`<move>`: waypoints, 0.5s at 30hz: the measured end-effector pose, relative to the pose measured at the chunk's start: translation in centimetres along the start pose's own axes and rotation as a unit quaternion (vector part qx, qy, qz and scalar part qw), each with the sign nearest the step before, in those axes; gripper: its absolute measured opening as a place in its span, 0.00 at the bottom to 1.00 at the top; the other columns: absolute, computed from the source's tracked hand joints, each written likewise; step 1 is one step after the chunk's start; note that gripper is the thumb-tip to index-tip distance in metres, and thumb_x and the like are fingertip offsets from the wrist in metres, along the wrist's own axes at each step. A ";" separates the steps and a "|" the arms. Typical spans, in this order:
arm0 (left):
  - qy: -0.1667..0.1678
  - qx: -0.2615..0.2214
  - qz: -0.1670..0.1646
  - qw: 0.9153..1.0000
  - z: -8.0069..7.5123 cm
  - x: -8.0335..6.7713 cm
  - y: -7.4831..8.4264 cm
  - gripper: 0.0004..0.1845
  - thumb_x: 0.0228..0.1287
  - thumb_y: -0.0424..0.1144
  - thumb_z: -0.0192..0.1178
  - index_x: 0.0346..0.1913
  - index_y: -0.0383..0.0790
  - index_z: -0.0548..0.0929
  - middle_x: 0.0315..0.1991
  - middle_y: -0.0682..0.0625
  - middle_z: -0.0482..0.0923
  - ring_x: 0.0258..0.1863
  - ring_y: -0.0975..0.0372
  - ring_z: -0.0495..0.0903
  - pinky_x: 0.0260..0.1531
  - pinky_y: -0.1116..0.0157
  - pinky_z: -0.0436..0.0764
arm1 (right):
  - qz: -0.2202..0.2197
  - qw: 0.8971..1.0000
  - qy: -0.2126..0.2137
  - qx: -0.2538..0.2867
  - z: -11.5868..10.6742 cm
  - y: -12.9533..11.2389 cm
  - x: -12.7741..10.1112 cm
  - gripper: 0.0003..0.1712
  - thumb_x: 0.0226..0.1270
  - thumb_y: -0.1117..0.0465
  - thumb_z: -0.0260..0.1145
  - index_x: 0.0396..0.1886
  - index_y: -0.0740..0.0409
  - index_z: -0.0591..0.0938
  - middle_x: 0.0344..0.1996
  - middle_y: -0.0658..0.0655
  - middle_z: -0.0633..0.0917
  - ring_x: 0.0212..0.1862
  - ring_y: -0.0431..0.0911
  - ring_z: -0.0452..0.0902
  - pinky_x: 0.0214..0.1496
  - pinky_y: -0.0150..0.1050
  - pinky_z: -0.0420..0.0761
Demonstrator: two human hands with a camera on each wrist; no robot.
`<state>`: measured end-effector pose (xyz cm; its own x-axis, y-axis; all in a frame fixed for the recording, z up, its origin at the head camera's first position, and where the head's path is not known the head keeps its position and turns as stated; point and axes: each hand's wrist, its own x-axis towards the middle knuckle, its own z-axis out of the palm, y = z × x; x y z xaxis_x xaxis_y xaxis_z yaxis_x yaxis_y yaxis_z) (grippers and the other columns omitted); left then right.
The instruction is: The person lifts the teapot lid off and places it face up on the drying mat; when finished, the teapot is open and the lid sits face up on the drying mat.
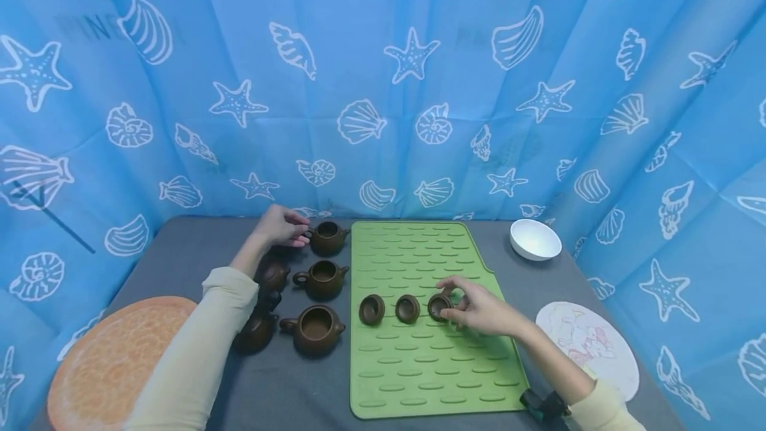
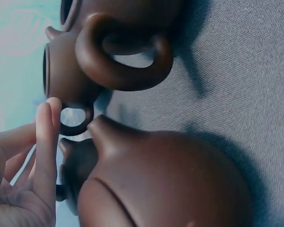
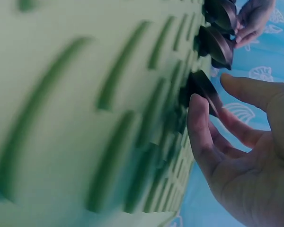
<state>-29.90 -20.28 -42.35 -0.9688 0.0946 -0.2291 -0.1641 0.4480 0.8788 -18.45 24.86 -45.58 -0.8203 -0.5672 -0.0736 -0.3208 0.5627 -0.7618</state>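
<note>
Three brown lids lie in a row on the green mat: one on the left, one in the middle, one on the right. My right hand hovers at the right lid with its fingers loosely spread around it, not gripping. My left hand lies flat on the grey table, straight fingers next to the handle of the far lidless teapot. Two more lidless teapots stand nearer, one in the middle and one at the front.
Two further brown teapots stand partly hidden behind my left forearm. A white bowl sits at the back right, a pale round mat at the right, and an orange round mat at the front left. Blue curtains enclose the table.
</note>
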 end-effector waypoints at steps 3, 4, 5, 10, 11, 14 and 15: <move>0.001 -0.005 0.005 1.000 -0.5 -0.3 0.3 0.17 0.81 0.29 0.59 0.66 0.25 0.82 0.62 0.25 0.83 0.33 0.64 0.93 0.49 0.57 0.93 | -0.009 1.000 0.013 -0.026 -0.6 -0.4 0.5 0.32 0.77 0.59 0.72 0.72 0.71 0.73 0.59 0.73 0.81 0.38 0.43 0.85 0.37 0.36 0.86; 0.000 -0.004 0.009 1.000 -0.7 -0.4 0.4 0.17 0.81 0.29 0.60 0.66 0.25 0.82 0.62 0.25 0.83 0.34 0.63 0.93 0.48 0.58 0.93 | -0.012 0.999 0.018 -0.036 -0.8 -0.5 0.7 0.32 0.77 0.59 0.72 0.71 0.70 0.74 0.59 0.73 0.81 0.39 0.42 0.84 0.38 0.35 0.86; 0.001 -0.002 0.014 1.000 -0.9 -0.5 0.5 0.17 0.81 0.30 0.60 0.66 0.25 0.82 0.61 0.26 0.83 0.35 0.63 0.93 0.47 0.60 0.93 | -0.013 0.999 0.023 -0.042 -1.0 -0.7 1.0 0.31 0.77 0.59 0.72 0.71 0.70 0.74 0.60 0.73 0.81 0.40 0.42 0.84 0.38 0.34 0.86; 0.002 0.020 0.037 0.999 -2.3 -1.2 0.7 0.18 0.82 0.32 0.60 0.66 0.23 0.81 0.56 0.27 0.84 0.38 0.61 0.93 0.43 0.64 0.93 | -0.023 0.997 0.039 -0.067 -1.2 -1.7 2.6 0.29 0.77 0.58 0.72 0.71 0.67 0.76 0.62 0.73 0.82 0.43 0.42 0.83 0.44 0.34 0.86; 0.003 0.025 0.043 0.999 -2.6 -1.3 0.6 0.18 0.82 0.32 0.60 0.66 0.23 0.81 0.55 0.28 0.85 0.38 0.60 0.93 0.43 0.64 0.93 | -0.023 0.996 0.042 -0.070 -1.2 -1.9 2.9 0.29 0.77 0.58 0.72 0.71 0.66 0.77 0.62 0.73 0.82 0.44 0.43 0.83 0.46 0.34 0.86; 0.016 0.051 0.061 0.997 -3.5 -1.6 0.3 0.17 0.81 0.32 0.60 0.64 0.23 0.83 0.53 0.29 0.86 0.39 0.59 0.92 0.43 0.64 0.93 | -0.026 0.996 0.044 -0.073 -0.9 -2.7 4.1 0.28 0.78 0.57 0.71 0.70 0.64 0.77 0.63 0.71 0.82 0.47 0.44 0.85 0.49 0.35 0.87; 0.023 0.062 0.066 0.996 -3.8 -1.7 0.1 0.17 0.80 0.31 0.61 0.63 0.24 0.83 0.52 0.29 0.87 0.40 0.57 0.91 0.42 0.64 0.92 | -0.028 0.996 0.045 -0.072 -0.7 -3.0 4.6 0.27 0.78 0.58 0.71 0.70 0.64 0.78 0.63 0.71 0.82 0.48 0.45 0.85 0.49 0.36 0.87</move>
<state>-28.96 -23.77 -40.30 -0.9883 0.1209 -0.0934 -0.0133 0.5408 0.8410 -21.63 20.98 -43.13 -0.8362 -0.5477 0.0290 -0.4266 0.6162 -0.6620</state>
